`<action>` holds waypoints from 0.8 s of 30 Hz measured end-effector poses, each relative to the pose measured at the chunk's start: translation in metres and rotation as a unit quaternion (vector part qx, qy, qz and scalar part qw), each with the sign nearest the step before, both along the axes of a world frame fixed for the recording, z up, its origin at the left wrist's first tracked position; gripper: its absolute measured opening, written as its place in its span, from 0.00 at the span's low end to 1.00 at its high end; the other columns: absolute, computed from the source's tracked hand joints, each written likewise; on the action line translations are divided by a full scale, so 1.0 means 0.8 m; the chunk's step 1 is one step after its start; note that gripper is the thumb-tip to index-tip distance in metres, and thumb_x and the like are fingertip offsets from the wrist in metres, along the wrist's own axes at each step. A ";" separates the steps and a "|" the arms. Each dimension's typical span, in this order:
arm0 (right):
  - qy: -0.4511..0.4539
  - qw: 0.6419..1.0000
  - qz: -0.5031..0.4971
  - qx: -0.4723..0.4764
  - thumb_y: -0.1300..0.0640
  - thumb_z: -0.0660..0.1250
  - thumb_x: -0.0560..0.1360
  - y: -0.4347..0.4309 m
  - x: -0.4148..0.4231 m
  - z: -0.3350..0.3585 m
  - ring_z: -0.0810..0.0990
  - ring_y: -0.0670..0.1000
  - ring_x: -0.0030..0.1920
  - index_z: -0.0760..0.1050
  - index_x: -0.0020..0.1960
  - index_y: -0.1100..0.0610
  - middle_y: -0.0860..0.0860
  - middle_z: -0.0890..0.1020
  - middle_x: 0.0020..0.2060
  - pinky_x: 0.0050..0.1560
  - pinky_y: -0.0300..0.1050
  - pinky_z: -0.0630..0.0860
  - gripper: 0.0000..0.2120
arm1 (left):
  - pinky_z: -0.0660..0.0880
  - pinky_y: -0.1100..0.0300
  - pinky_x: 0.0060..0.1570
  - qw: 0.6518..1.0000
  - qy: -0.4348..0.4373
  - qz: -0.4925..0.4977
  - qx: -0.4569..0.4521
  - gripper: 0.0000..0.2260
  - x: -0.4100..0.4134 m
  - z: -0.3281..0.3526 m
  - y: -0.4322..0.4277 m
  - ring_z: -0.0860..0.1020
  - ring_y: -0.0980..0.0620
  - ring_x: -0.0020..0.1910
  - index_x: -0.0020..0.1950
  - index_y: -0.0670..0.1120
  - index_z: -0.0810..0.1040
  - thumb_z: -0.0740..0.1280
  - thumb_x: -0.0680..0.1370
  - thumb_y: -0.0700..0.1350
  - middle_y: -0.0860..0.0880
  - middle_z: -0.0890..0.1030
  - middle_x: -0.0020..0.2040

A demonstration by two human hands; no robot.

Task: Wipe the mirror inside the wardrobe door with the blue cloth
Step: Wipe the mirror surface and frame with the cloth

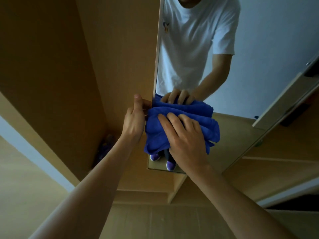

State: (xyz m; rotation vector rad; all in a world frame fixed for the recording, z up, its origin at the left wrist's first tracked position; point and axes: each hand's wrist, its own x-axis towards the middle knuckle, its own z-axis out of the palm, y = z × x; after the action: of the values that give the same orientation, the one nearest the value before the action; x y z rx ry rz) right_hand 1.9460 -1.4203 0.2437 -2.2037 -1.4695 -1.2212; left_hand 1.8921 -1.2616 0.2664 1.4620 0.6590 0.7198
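Wiping is under way. The right hand (pixel 186 140) grips the bunched blue terry cloth (pixel 181 116) against the tall frameless wardrobe-door mirror (pixel 259 66). The left hand (pixel 134 121) sits just beside the cloth (fingers hidden, grip unclear). By my judgement, most of the glass above both hands is left to wipe.

No legible txt, nos. or brand names anywhere in view. Only mark: small multicolour emblem (pixel 166 27) on chest of white T-shirt (pixel 193 42), seen as reflection in mirror (pixel 259 57). It's too small and blurred to read, and can't tell if it carries any letters.
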 end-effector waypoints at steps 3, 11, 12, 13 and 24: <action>0.015 1.000 0.006 0.009 0.62 0.62 0.79 0.000 -0.001 -0.040 0.77 0.57 0.58 0.75 0.70 0.57 0.54 0.80 0.62 0.57 0.53 0.73 0.19 | 0.74 0.63 0.41 1.000 0.012 0.003 -0.011 0.28 0.001 -0.032 0.000 0.82 0.61 0.41 0.39 0.52 0.82 0.48 0.86 0.60 0.54 0.85 0.39; 0.056 0.998 0.008 0.034 0.57 0.68 0.80 -0.003 0.000 -0.132 0.75 0.55 0.58 0.76 0.70 0.54 0.52 0.81 0.62 0.59 0.51 0.71 0.18 | 0.80 0.56 0.46 0.998 0.055 0.000 -0.040 0.25 -0.006 -0.124 -0.007 0.85 0.55 0.44 0.41 0.53 0.83 0.52 0.85 0.60 0.51 0.87 0.42; 0.057 0.998 0.010 0.038 0.57 0.67 0.81 -0.002 0.001 -0.141 0.75 0.55 0.58 0.76 0.70 0.53 0.51 0.81 0.62 0.58 0.51 0.71 0.17 | 0.81 0.53 0.49 0.997 0.055 0.000 -0.052 0.24 -0.007 -0.133 -0.008 0.85 0.53 0.46 0.41 0.53 0.83 0.53 0.85 0.60 0.50 0.87 0.44; 0.058 0.997 0.013 0.043 0.57 0.66 0.82 -0.001 0.002 -0.149 0.75 0.54 0.58 0.76 0.70 0.53 0.51 0.81 0.62 0.58 0.51 0.71 0.17 | 0.81 0.51 0.51 0.997 0.052 0.001 -0.065 0.24 -0.008 -0.143 -0.008 0.85 0.52 0.47 0.42 0.53 0.84 0.54 0.85 0.60 0.49 0.88 0.45; 0.068 0.996 0.026 0.050 0.58 0.68 0.80 0.000 0.000 -0.231 0.75 0.55 0.58 0.77 0.69 0.53 0.51 0.81 0.62 0.58 0.51 0.72 0.18 | 0.81 0.46 0.57 0.996 0.049 0.018 -0.070 0.22 -0.010 -0.207 -0.014 0.85 0.52 0.50 0.36 0.64 0.84 0.55 0.81 0.64 0.54 0.87 0.45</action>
State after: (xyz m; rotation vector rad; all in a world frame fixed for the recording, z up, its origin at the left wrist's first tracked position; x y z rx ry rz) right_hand 1.9457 -1.4206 0.0590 -2.1250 -1.3735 -1.0795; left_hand 1.8837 -1.2725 0.1010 1.3661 0.7976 0.6212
